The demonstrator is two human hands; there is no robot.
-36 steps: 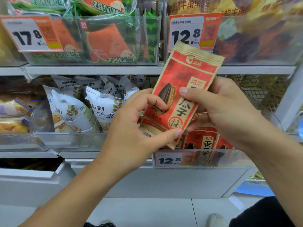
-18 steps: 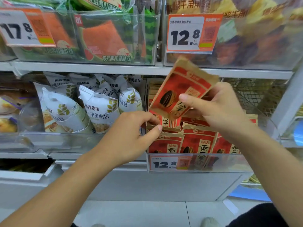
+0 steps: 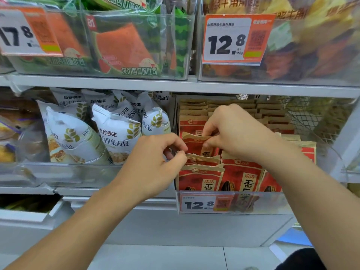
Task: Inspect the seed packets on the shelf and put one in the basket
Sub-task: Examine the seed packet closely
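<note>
2 hands work the seed packets: left hand and right hand each pinch a packet top, so tugging could drag neighbours out.

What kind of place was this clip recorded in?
Most likely a shop's snack aisle. Price tags hang on the clear shelf bins, rows of identical red seed packets stand in one, and white bread bags fill the next.

White shelving, pale tiled floor
</note>
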